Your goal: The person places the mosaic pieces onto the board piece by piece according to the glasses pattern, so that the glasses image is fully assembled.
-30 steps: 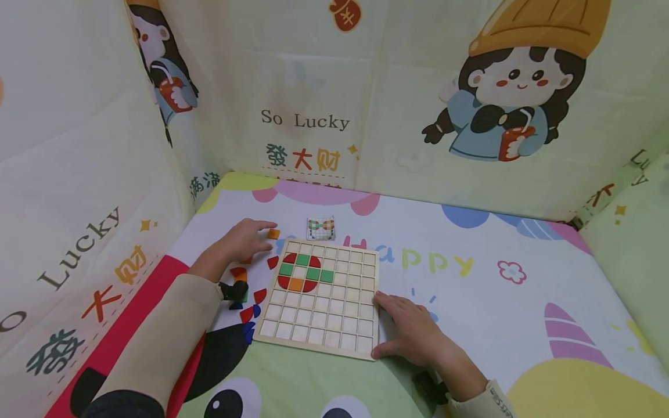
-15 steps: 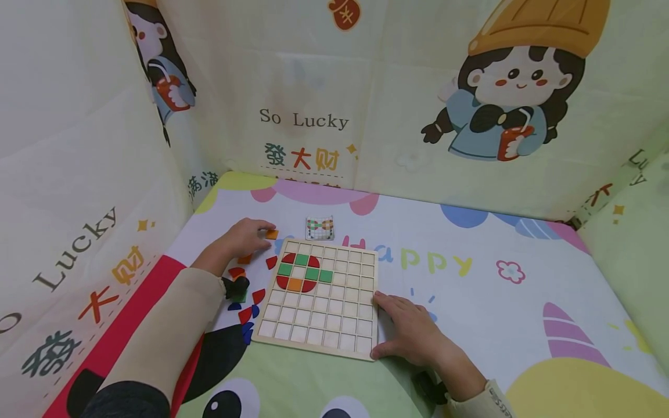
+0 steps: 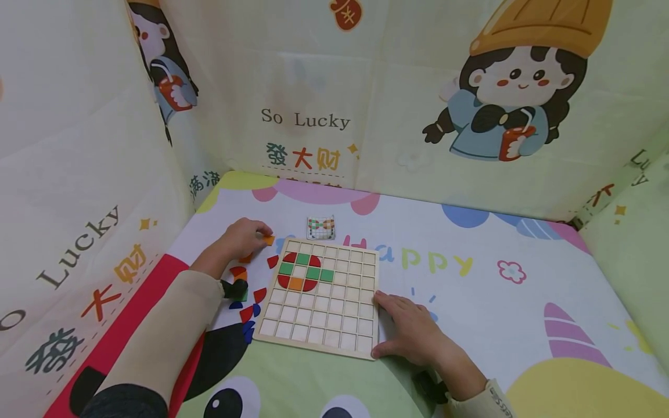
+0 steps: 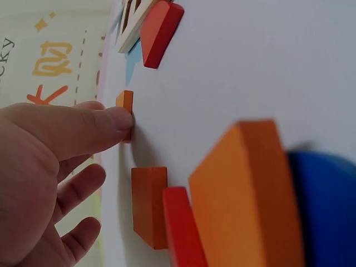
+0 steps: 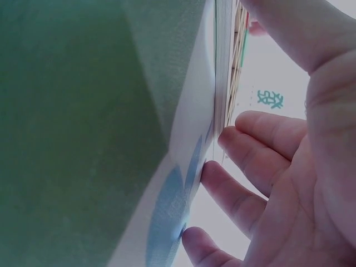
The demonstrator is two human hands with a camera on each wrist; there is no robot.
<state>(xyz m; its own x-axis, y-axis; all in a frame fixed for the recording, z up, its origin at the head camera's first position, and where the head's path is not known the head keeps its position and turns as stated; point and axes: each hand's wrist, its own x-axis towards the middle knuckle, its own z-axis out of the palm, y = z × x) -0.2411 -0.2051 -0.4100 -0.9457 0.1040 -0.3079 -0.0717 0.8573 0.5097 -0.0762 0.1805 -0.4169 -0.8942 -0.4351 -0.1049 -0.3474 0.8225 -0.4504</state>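
Observation:
My left hand [image 3: 244, 239] pinches an orange square tile [image 3: 269, 240] between thumb and forefinger, off the board's upper left corner. In the left wrist view the tile [image 4: 128, 99] stands on edge, partly covered by the thumb. The wooden grid board [image 3: 324, 348] lies on the table; green, red and orange pieces fill some upper left cells, including an orange tile [image 3: 295, 284] and a green tile [image 3: 327, 276]. At the board's right edge rests my right hand [image 3: 413, 325], thumb by the lower corner and fingers extended along the side. Seen from the right wrist, its fingertips [image 5: 208, 169] are beside the board.
Loose red, orange, blue and green pieces lie left of the board, among them a red piece [image 3: 259, 295] and several blue ones [image 3: 248, 332]. Some are partly hidden by the left wrist. A small pattern card [image 3: 320, 228] sits behind the board. Printed cloth walls [image 3: 387, 116] enclose the table.
My left thumb and forefinger have closed on the orange tile and drawn it slightly left and toward me. The right hand and board have stayed in place.

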